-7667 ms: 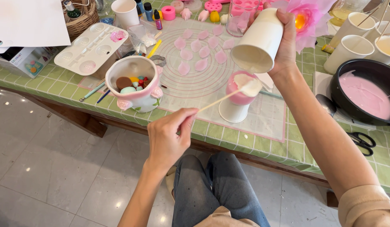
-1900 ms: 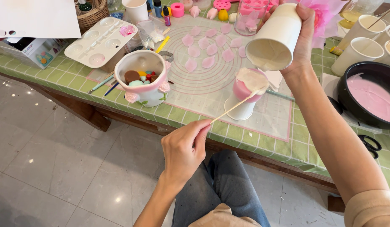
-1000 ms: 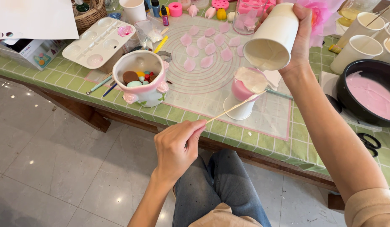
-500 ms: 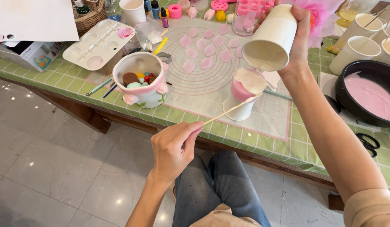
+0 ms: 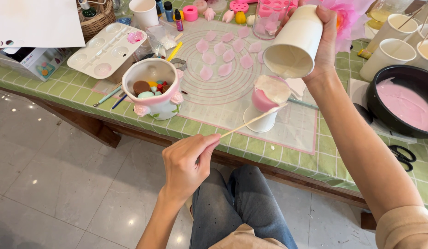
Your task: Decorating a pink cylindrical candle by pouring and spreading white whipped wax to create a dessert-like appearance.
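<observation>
A single head-worn camera looks steeply down and forward from above the seated person's lap, close in. It faces across the near edge of the green checked table (image 5: 287,159), whose far edge is cut off at the top.

The right hand (image 5: 325,44) hides the far side of the paper cup (image 5: 294,42); the black bowl (image 5: 398,99) runs off the right edge.

White printed box (image 5: 27,62) — far left
</observation>
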